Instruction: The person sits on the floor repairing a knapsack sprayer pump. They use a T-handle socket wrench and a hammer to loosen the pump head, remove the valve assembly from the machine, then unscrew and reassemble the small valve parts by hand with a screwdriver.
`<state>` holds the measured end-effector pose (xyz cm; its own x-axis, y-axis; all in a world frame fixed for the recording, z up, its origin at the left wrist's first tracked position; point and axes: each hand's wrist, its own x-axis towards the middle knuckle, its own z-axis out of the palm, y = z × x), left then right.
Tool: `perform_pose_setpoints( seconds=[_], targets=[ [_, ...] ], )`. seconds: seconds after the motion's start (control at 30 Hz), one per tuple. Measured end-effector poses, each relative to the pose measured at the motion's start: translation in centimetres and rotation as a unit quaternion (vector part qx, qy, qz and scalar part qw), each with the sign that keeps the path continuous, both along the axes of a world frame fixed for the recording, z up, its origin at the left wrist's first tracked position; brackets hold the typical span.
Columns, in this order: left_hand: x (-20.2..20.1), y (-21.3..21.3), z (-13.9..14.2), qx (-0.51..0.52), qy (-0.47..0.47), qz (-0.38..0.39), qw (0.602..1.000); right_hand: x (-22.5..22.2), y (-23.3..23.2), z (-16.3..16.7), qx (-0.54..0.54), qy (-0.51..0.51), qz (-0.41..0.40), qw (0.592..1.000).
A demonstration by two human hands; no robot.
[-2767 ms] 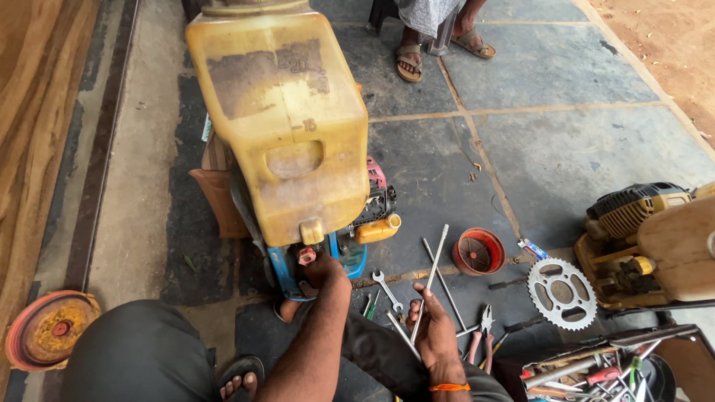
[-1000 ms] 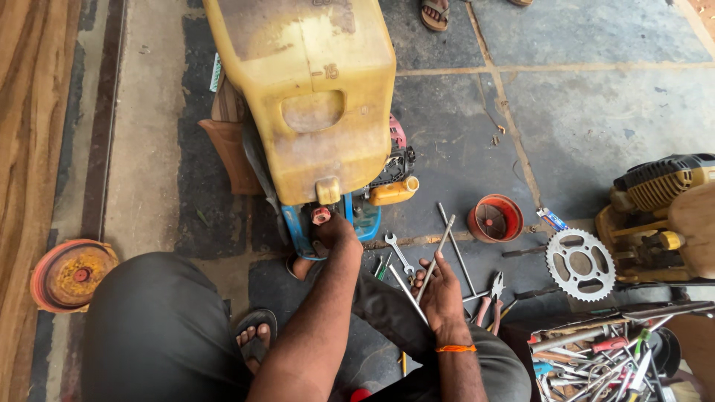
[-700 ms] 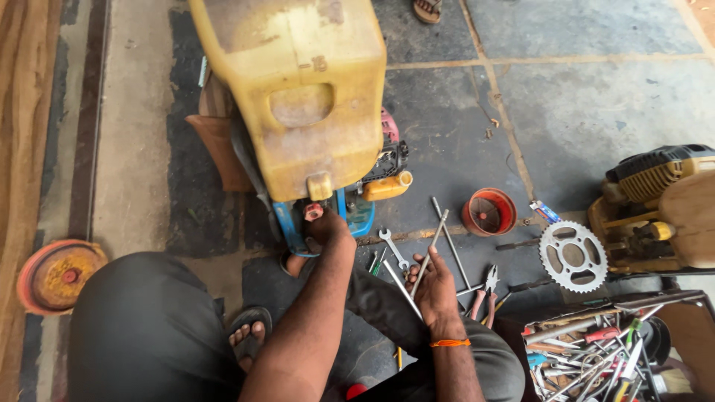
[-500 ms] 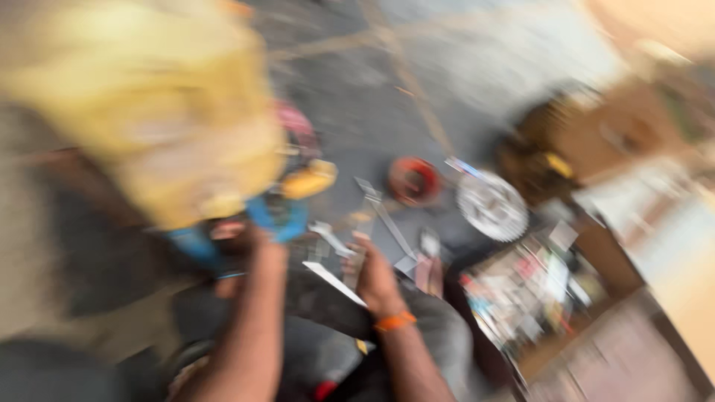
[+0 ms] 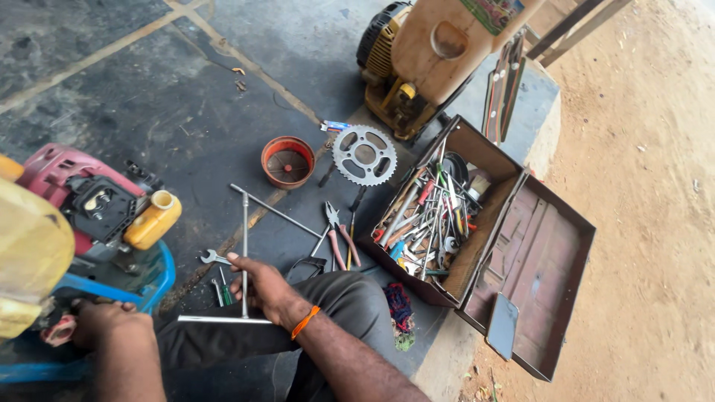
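While down low on the dark stone floor, fixing a small machine.

Right hand wrapped around a long T-shaped metal tool, holding it up on its tip, maybe to keep it close and ready. Left hand pressed on the underside of the red and yellow machine, fingers curled, but cannot tell if shut on anything. Pliers, a small wrench, a toothed metal wheel and an orange cup spread near the knees for easy reach. Open brown toolbox full of tools beside sandy ground. Outdoors, in daylight.
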<state>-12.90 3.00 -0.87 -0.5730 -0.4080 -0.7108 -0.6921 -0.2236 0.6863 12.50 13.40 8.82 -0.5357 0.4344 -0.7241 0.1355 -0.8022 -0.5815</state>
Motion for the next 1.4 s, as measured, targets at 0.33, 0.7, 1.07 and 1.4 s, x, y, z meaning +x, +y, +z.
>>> perform_pose_setpoints(
  seconds=[0.33, 0.7, 1.07, 1.4],
  targets=[
    [-0.6, -0.2, 0.1, 0.028, -0.001, 0.022, 0.999, -0.1, 0.0, -0.5, 0.011, -0.004, 0.021, 1.000],
    [1.7, 1.6, 1.4, 0.082, 0.003, -0.029, 0.996, 0.8, 0.1, -1.7, -0.006, 0.018, 0.017, 1.000],
    [7.4, 1.9, -0.5, 0.102, 0.086, -0.097, 0.986, 1.9, 2.3, -1.9, 0.040, -0.035, 0.073, 0.996],
    [11.3, 0.6, 2.6, -0.157, 0.214, -0.259, 0.929, 2.3, 2.7, -2.0, 0.050, 0.000, 0.066, 0.997]
  ],
)
